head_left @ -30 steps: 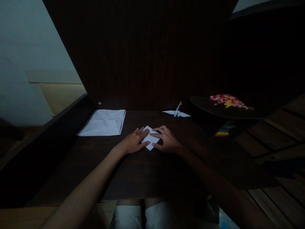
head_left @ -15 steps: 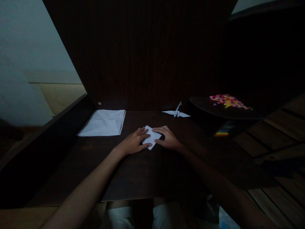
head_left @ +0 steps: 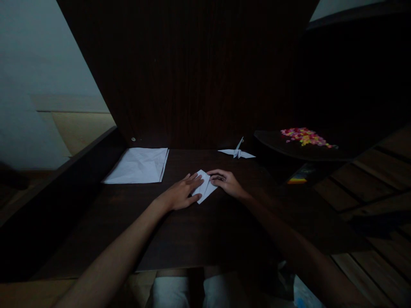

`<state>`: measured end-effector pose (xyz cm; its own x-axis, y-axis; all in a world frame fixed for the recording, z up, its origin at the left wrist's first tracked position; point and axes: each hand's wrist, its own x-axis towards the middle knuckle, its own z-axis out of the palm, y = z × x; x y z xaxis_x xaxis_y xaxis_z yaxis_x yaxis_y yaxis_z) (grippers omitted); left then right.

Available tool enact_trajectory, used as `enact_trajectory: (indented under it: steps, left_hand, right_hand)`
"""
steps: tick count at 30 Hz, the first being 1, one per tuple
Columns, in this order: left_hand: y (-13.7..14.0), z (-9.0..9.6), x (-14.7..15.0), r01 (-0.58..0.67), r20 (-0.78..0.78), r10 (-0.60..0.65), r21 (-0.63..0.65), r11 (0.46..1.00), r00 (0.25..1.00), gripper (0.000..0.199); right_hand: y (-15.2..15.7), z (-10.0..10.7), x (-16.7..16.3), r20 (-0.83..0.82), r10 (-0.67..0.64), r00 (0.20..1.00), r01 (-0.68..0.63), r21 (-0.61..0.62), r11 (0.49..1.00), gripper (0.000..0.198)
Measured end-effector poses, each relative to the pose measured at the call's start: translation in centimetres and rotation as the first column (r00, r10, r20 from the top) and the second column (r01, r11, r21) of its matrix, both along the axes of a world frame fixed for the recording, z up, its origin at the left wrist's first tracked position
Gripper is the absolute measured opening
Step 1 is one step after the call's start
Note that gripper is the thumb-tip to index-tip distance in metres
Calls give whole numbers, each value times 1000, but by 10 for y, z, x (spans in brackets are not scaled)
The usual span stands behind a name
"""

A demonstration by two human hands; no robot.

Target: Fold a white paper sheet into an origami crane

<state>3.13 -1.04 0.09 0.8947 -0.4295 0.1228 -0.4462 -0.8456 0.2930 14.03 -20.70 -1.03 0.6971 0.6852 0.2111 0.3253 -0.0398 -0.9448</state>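
Observation:
A small piece of folded white paper [head_left: 204, 191] lies on the dark wooden desk in front of me, turned like a diamond with a crease line down its middle. My left hand [head_left: 180, 192] rests flat on its left side, fingers spread. At the right edge, my right hand [head_left: 228, 183] has its fingers bent and its thumb and fingertips together on a flap of the paper. Behind, near the back panel, stands a white paper crane [head_left: 237, 153] with its wings out. Larger white sheets [head_left: 138, 166] lie in a stack at the back left.
A raised dark side board [head_left: 80, 171] borders the desk on the left. On the right, a rounded dark shelf [head_left: 268, 143] bears a heap of small pink, red and yellow pieces [head_left: 306, 137]. Below it a yellow-edged object [head_left: 297, 181] shows dimly. Wooden slats [head_left: 369, 179] lie farther right.
My right hand's fingers have curled in from lying flat and now pinch the right flap. The paper has turned slightly, and its middle crease shows more. My left hand stays on the paper.

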Motion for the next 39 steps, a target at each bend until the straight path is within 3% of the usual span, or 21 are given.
enact_trajectory:
  steps: [4,11,16,20,27,39]
  left_hand:
    - [0,0,1,13,-21,-12,14,1000,1000,50]
    - [-2,3,-1,16,-11,-16,7,1000,1000,48]
    - [-3,5,-3,26,16,-26,-25,999,1000,66]
    - [-4,6,-4,21,31,-20,-32,999,999,77]
    - [-6,7,-6,5,15,-4,-70,998,1000,70]
    - [-10,10,-9,-16,69,26,-152,988,997,69]
  right_hand:
    - [1,-5,-1,111,-30,993,21,78,997,36]
    - [2,-1,-9,465,-66,883,82,-14,996,17]
    - [2,1,-13,561,-63,825,91,-23,996,12]
    - [2,2,-14,592,-77,802,120,-33,992,12]
    - [1,6,-13,613,-193,766,260,-21,965,10]
    - [1,7,-15,522,-203,829,240,-4,971,10]
